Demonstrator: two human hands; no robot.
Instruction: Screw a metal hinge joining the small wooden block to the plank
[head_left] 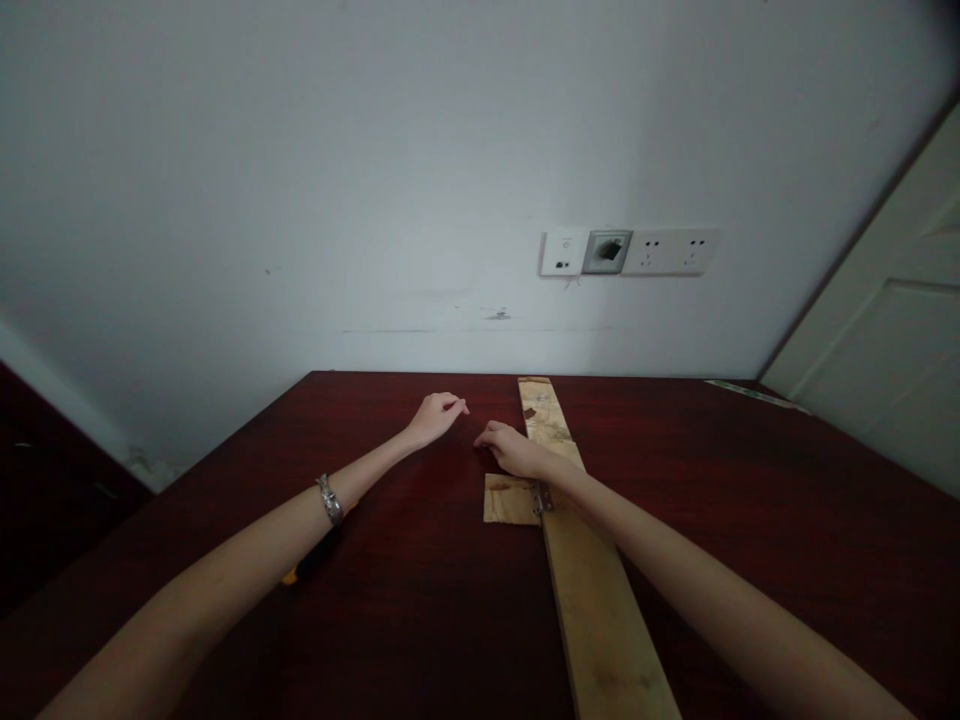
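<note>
My left hand (439,417) hovers over or rests by the dark red tabletop (420,590), left of the long wooden plank (600,610). Its fingers are pressed together; anything in them is too small to make out. Nearer to me, my right hand (514,448) is closed in a pinch, its wrist over the plank's left edge. What it pinches, if anything, cannot be made out. Just below it, a short wooden piece (510,499) lies against the plank's left side. A metal hinge (541,498) spans the joint between them, partly shaded by my right wrist.
A tool with a yellow end (289,577) and a dark body lies partly hidden under my left forearm. A thin strip (757,396) lies at the table's back right. Behind stands a white wall with sockets (667,251); a white door (892,300) is at right.
</note>
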